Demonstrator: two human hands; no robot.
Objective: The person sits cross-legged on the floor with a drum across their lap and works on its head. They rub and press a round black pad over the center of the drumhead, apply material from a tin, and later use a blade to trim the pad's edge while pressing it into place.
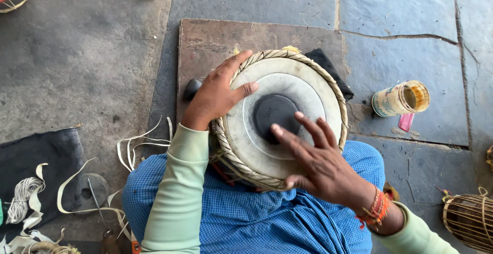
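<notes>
A round drum (285,87) with a pale skin head, a black centre patch (272,109) and a braided rim rests tilted on my lap. My left hand (218,92) clasps its upper left rim, the thumb lying on the skin. My right hand (316,156) lies flat across the lower right of the head, fingers spread, the fingertips touching the black patch. Red and orange threads circle my right wrist.
A brown wooden board (210,43) lies on the stone floor under the drum, with a dark round stone (192,87) at its left. An open tin (400,99) lies to the right. Pale hide strips (134,149), a cord bundle (21,197) and another drum (470,220) surround me.
</notes>
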